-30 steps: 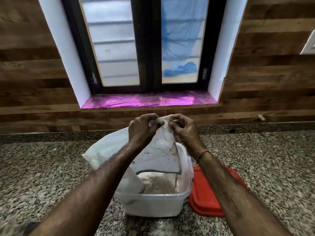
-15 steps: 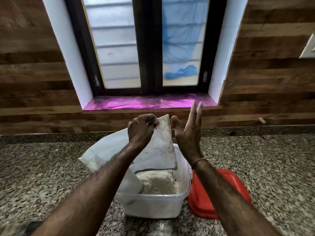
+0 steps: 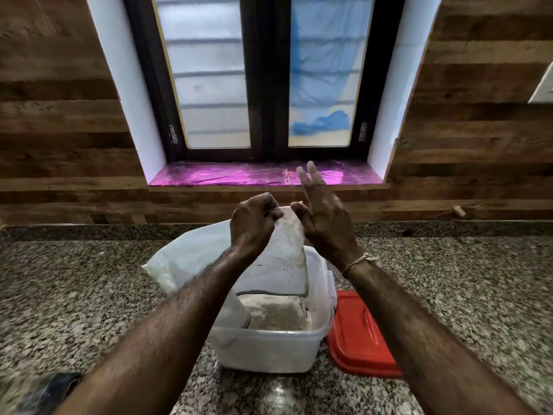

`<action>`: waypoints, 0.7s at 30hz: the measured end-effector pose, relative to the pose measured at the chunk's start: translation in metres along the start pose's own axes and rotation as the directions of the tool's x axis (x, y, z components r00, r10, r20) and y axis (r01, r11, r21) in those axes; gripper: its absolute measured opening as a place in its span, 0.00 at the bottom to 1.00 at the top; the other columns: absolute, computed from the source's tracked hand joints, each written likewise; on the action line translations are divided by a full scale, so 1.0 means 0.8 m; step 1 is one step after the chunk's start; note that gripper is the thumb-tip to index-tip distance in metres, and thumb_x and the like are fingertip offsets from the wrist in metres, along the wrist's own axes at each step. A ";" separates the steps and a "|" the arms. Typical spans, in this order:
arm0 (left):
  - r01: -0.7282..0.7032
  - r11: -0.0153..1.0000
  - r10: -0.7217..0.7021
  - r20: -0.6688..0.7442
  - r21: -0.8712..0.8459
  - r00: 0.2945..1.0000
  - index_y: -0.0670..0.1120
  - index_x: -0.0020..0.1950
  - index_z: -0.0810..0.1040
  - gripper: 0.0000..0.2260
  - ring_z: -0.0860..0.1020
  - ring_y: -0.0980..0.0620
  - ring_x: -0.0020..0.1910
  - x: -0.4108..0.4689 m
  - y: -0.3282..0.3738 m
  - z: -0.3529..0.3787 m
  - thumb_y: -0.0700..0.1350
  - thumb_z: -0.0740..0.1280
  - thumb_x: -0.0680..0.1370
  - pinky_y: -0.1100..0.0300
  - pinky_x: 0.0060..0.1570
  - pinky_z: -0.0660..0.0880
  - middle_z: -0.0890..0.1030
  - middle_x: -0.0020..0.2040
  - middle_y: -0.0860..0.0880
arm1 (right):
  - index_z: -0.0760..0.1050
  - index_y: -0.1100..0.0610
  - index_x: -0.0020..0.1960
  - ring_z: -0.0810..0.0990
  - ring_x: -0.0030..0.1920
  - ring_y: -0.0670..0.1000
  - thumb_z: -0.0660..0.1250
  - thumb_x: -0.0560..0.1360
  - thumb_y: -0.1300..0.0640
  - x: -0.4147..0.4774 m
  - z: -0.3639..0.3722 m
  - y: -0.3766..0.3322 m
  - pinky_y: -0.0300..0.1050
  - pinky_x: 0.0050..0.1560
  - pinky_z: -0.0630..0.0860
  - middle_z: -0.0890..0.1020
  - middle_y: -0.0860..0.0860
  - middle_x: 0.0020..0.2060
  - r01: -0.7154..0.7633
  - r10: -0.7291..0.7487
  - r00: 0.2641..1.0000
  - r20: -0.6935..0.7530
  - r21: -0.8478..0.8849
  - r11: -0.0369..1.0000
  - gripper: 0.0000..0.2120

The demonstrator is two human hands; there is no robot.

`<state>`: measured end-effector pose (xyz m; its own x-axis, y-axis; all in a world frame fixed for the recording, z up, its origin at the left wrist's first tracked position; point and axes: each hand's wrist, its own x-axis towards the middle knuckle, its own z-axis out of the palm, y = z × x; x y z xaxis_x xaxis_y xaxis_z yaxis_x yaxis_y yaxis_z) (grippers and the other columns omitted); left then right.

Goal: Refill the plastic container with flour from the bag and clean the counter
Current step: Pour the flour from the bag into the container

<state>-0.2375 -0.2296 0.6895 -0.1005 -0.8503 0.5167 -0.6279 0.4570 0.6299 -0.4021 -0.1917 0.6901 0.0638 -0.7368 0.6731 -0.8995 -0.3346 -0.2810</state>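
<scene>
A clear plastic container [image 3: 269,351] stands on the granite counter [image 3: 89,295] with a layer of flour [image 3: 275,313] in its bottom. A white flour bag [image 3: 287,259] hangs upside down over it, its open mouth inside the container. My left hand [image 3: 254,226] is shut on the bag's upper corner. My right hand [image 3: 323,217] is beside that corner with its fingers straight and spread, the thumb touching the bag's edge. The rest of the bag [image 3: 185,259] drapes out to the left of the container.
A red lid [image 3: 359,336] lies flat on the counter right of the container. A wood-panelled wall and a window with a pink-lined sill [image 3: 263,175] stand behind. A dark blurred object [image 3: 51,390] shows at the lower left corner.
My right hand let go of the bag's top corner and opened, fingers now pointing upward. My left hand kept its grip and the bag stayed hanging over the container.
</scene>
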 end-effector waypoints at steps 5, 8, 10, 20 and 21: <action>0.021 1.000 -0.022 -0.043 -0.010 0.999 0.49 0.42 0.82 0.05 0.81 0.55 0.41 -0.001 0.005 -0.009 0.47 0.74 0.76 0.61 0.37 0.74 0.83 0.38 0.55 | 0.64 0.46 0.79 0.75 0.71 0.56 0.57 0.80 0.36 -0.018 0.007 0.002 0.56 0.65 0.74 0.68 0.53 0.78 -0.079 0.066 0.987 0.146 0.088 0.993 0.30; 0.085 0.996 -0.086 -0.121 -0.015 0.989 0.50 0.43 0.81 0.04 0.80 0.54 0.41 0.003 0.000 -0.017 0.47 0.74 0.76 0.62 0.36 0.71 0.82 0.38 0.56 | 0.70 0.45 0.75 0.80 0.66 0.54 0.62 0.78 0.34 -0.045 0.018 0.019 0.53 0.63 0.77 0.81 0.52 0.67 -0.171 0.120 0.948 0.295 0.156 0.973 0.29; 0.108 0.994 -0.107 -0.154 -0.002 0.982 0.50 0.43 0.81 0.05 0.80 0.54 0.41 0.004 -0.003 -0.022 0.47 0.73 0.77 0.63 0.35 0.69 0.80 0.37 0.58 | 0.67 0.42 0.76 0.78 0.67 0.49 0.65 0.78 0.37 -0.068 0.027 0.030 0.52 0.65 0.76 0.80 0.50 0.68 -0.260 0.154 0.886 0.438 0.192 0.946 0.28; 0.060 0.998 -0.059 -0.098 0.001 0.993 0.50 0.43 0.82 0.05 0.80 0.57 0.41 -0.002 0.009 -0.018 0.48 0.75 0.75 0.64 0.36 0.70 0.82 0.39 0.57 | 0.72 0.46 0.72 0.77 0.65 0.36 0.61 0.83 0.46 -0.083 0.033 0.009 0.29 0.58 0.74 0.80 0.39 0.64 -0.563 0.334 0.826 0.454 0.653 0.506 0.19; 0.047 0.999 -0.048 -0.076 -0.013 0.996 0.50 0.43 0.82 0.05 0.80 0.57 0.41 -0.003 0.008 -0.017 0.48 0.75 0.75 0.63 0.37 0.73 0.83 0.39 0.57 | 0.74 0.48 0.71 0.80 0.64 0.41 0.65 0.81 0.45 -0.081 0.034 0.013 0.34 0.58 0.77 0.83 0.42 0.62 -0.552 0.331 0.834 0.442 0.669 0.497 0.20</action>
<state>-0.2307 -0.2210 0.7003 -0.0111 -0.8489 0.5285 -0.6220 0.4197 0.6611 -0.4038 -0.1636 0.6251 -0.0536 -0.9847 0.1656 -0.1935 -0.1525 -0.9692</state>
